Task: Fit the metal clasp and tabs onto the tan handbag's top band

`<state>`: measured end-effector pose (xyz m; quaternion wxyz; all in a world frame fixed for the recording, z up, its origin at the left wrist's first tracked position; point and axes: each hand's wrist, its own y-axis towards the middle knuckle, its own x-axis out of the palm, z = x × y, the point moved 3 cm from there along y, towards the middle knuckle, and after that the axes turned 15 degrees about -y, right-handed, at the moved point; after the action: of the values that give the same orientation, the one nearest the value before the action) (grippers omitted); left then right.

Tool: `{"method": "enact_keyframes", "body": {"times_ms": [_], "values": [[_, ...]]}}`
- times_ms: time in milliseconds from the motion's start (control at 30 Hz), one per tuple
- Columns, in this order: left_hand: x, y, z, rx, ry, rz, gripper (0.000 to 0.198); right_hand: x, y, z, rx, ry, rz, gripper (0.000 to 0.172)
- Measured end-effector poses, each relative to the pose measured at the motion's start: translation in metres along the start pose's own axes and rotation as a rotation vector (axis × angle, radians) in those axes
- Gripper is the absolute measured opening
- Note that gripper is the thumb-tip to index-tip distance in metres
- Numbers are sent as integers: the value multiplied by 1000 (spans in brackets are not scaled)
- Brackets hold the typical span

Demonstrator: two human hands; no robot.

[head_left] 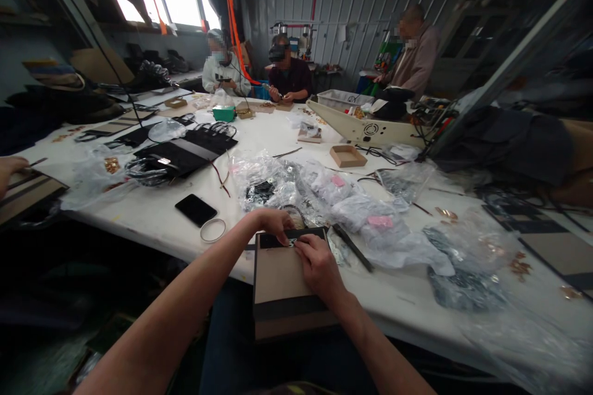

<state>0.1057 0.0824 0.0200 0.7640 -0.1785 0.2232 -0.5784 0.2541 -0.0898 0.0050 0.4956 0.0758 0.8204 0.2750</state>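
A flat brown cardboard panel with black bands (282,278) lies over the near table edge, in front of me. My left hand (271,222) curls over its top black band, fingers bent down onto it. My right hand (319,265) rests on the panel beside it, fingertips pinched at a small shiny metal piece (293,241) on the band. Both hands nearly touch at that piece.
Clear plastic bags of small parts (324,197) crowd the white table (152,210) beyond the panel. A black phone (196,209) and a white ring (213,230) lie at left. Three people sit at the far end. A small open box (347,155) stands mid-table.
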Motion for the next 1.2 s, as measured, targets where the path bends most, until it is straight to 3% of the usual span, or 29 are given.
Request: {"method": "enact_keyframes", "body": {"times_ms": [133,333,633,733,800,900,967,1067,1200], "values": [[0,1,2,-22,8,7,52,-1,0,-1,3,-1,-2,30],[1,4,11,-95,119,111,32,-5,3,1,-4,-1,-40,30],[6,8,25,-219,216,149,30,6,-1,1,-6,-71,-29,31],[9,7,32,-243,271,164,26,-3,4,4,-39,-16,-61,31],[9,6,35,-248,303,166,27,-20,11,17,-15,71,-12,29],[9,4,36,-240,316,153,29,-48,21,58,209,-2,120,26],[8,4,36,-235,305,139,32,-54,24,89,349,-196,36,20],[7,4,38,-245,295,128,36,-45,22,118,394,-364,-161,8],[8,4,37,-247,287,134,38,-38,11,125,390,-362,-139,7]]}}
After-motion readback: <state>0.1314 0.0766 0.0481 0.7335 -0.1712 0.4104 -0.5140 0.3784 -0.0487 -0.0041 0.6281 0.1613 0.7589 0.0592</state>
